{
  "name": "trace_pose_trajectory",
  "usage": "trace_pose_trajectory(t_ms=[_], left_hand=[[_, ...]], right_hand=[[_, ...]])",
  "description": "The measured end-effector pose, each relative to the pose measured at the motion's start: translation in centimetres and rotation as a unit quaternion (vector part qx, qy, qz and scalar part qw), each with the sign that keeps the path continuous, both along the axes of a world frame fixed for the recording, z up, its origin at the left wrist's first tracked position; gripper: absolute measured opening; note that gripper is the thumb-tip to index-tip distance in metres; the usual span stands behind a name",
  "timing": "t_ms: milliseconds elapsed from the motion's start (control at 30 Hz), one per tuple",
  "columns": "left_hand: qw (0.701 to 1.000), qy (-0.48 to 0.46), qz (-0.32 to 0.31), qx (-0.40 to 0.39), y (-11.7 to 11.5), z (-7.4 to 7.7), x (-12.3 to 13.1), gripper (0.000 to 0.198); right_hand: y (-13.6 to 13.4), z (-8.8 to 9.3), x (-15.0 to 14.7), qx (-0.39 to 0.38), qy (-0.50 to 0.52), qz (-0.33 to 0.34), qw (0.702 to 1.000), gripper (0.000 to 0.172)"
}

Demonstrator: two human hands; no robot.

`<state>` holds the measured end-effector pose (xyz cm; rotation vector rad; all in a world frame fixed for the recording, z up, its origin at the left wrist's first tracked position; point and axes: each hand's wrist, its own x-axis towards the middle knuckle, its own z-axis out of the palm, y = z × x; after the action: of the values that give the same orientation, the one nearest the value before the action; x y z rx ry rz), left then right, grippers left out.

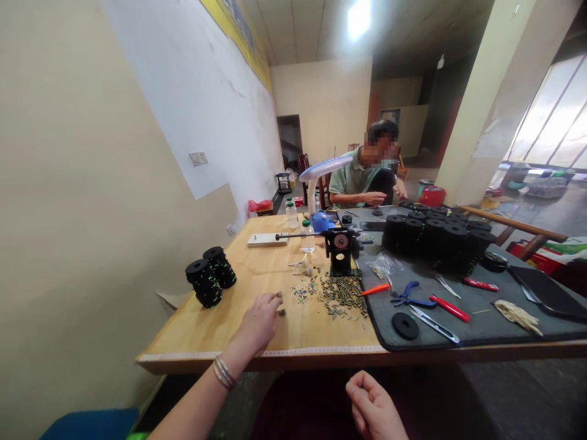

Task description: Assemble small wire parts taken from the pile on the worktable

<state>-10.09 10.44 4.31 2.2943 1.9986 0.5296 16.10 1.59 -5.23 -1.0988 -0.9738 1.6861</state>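
Observation:
My left hand (259, 321) reaches over the wooden table near its front edge, palm down, with a bracelet on the wrist. Its thumb and forefinger are apart, with small dark and brownish bits at their tips that I cannot make out. Small loose beads (302, 291) and a heap of small dark metallic pieces (343, 294) lie to its right. My right hand (375, 404) is below the table edge, fingers curled together; whatever they hold, if anything, is hidden. Beyond the heap stands a small black winding machine (340, 252) with a long rod pointing left.
Two black spool stacks (198, 283) stand at left, and more black spools (431, 235) on the grey mat (380, 318). Blue-handled pliers (408, 296), thread snips (433, 324) and a red tube (449, 307) lie there. A lamp (323, 168) rises behind; a co-worker (348, 183) sits opposite.

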Motion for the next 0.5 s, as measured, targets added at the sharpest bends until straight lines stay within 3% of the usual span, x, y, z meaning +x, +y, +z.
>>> trace_pose_trajectory(t_ms=[100, 233, 300, 333, 367, 433, 500], left_hand=[[1.0, -0.008, -0.003, -0.003, -0.3, -0.8, 0.3, 0.017], [0.999, -0.04, -0.002, 0.007, -1.6, -1.3, 0.8, 0.016], [0.994, -0.105, -0.011, -0.004, -3.3, -1.5, 1.9, 0.012], [0.982, -0.189, -0.018, -0.023, -4.3, -1.7, 2.6, 0.011], [0.956, -0.288, -0.025, -0.058, -5.4, -2.1, 3.6, 0.013], [0.87, -0.466, -0.028, -0.161, -7.5, -2.9, 5.7, 0.022], [0.787, -0.571, -0.011, -0.234, -9.1, -3.8, 7.7, 0.026]], right_hand=[[0.0, -0.1, -0.2, -0.003, 0.003, 0.007, 1.0, 0.053], [-0.5, 0.9, -0.1, 0.001, 0.007, -0.01, 1.0, 0.05], [-0.8, 1.7, 0.0, 0.007, 0.003, -0.018, 1.0, 0.047], [-0.9, 2.1, -0.1, 0.01, 0.0, -0.019, 1.0, 0.046], [-1.0, 2.5, -0.2, 0.013, -0.002, -0.017, 1.0, 0.044], [-1.2, 3.1, -0.5, 0.016, -0.006, -0.005, 1.0, 0.043], [-1.2, 3.6, -0.8, 0.018, -0.016, 0.009, 1.0, 0.041]])
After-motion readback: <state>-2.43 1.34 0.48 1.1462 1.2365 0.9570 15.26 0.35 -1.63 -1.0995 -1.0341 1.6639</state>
